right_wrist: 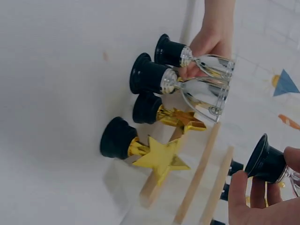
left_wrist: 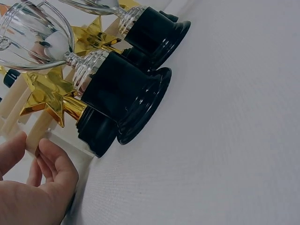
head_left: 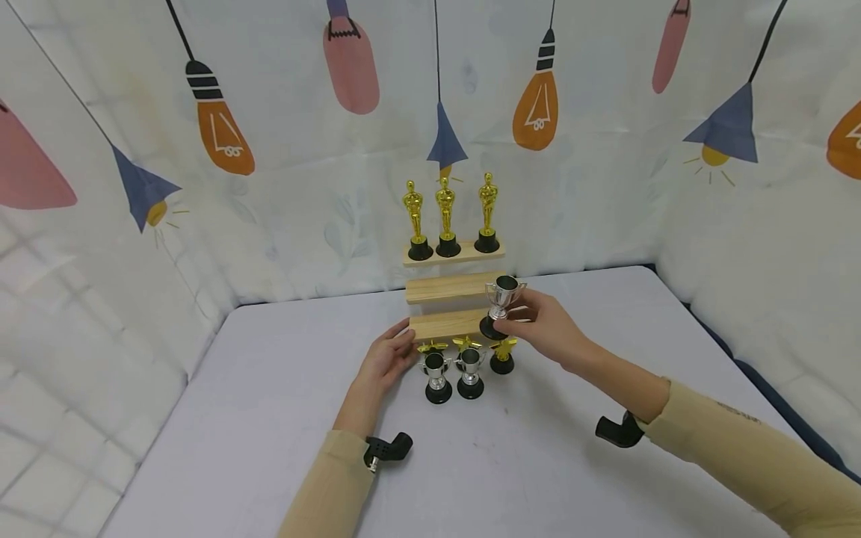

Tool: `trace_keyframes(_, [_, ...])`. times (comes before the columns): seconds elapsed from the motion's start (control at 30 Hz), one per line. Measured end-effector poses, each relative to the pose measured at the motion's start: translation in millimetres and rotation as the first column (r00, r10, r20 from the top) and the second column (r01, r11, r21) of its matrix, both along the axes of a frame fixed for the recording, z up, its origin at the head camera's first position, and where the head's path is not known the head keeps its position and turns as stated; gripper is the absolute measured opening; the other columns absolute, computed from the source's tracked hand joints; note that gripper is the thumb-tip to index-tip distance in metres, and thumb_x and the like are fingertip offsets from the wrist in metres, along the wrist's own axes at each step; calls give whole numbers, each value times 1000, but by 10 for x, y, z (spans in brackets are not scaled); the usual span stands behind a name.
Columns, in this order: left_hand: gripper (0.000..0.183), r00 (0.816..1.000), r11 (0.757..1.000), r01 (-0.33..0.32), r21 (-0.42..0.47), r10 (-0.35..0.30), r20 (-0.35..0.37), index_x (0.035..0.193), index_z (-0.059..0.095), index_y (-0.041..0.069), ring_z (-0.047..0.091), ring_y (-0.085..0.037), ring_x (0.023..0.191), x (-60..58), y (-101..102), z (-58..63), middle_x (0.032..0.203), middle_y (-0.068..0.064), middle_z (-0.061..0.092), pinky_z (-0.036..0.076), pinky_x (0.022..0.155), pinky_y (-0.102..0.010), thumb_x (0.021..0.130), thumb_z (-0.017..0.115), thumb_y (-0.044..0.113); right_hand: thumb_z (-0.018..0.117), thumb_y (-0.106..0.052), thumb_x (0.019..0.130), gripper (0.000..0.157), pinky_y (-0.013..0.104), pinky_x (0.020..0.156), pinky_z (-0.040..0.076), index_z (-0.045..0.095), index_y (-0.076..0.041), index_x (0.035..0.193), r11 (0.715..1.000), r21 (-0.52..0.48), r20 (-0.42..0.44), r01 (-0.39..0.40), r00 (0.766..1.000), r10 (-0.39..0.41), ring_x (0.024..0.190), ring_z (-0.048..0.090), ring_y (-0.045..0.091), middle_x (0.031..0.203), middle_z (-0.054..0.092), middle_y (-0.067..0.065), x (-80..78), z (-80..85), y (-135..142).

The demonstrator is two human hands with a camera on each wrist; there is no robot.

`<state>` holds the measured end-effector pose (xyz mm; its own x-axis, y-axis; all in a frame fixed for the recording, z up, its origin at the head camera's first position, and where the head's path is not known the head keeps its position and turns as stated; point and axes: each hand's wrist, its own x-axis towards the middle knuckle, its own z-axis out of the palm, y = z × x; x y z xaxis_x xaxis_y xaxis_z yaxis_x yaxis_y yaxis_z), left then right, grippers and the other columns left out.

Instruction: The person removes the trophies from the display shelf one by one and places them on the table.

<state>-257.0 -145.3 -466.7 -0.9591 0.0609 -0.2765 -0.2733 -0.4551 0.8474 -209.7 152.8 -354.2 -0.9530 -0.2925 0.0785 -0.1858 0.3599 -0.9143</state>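
Observation:
My right hand holds a silver trophy cup upright by its lower part, in front of the right end of a stepped wooden display rack. In the right wrist view, its black base sits between thumb and fingers. At the rack's left end, my left hand pinches the lowest wooden step; thumb and forefinger grip the step's end in the left wrist view. Two more silver trophy cups stand on the table before the rack, partly hiding two gold star trophies. A third star trophy stands to their right.
Three gold figure statuettes with black bases stand on the top step. The middle step is bare wood. A white cloth covers the table, and a lamp-patterned curtain hangs close behind the rack.

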Motion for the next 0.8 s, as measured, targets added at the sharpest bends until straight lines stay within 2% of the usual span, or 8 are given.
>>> trace_keyframes(0.43, [53,1000,1000,-8,15,8,0,155,37,0,59,-11,96,-13,9,-5,142,-19,46,50,78,-22,105,52,-2,76,-22,95,37,53,99,49,61,1,120,1000,12,47,6,999,-6,125,58,38,125,63,15,118,-159,186])
trace_keyframes(0.8, [54,1000,1000,3,13,-3,0,157,36,0,59,-11,98,0,9,1,147,-20,44,50,78,-23,106,52,0,75,-19,95,37,50,97,51,61,2,122,1000,7,86,-13,996,12,121,60,35,124,64,15,169,-337,230])
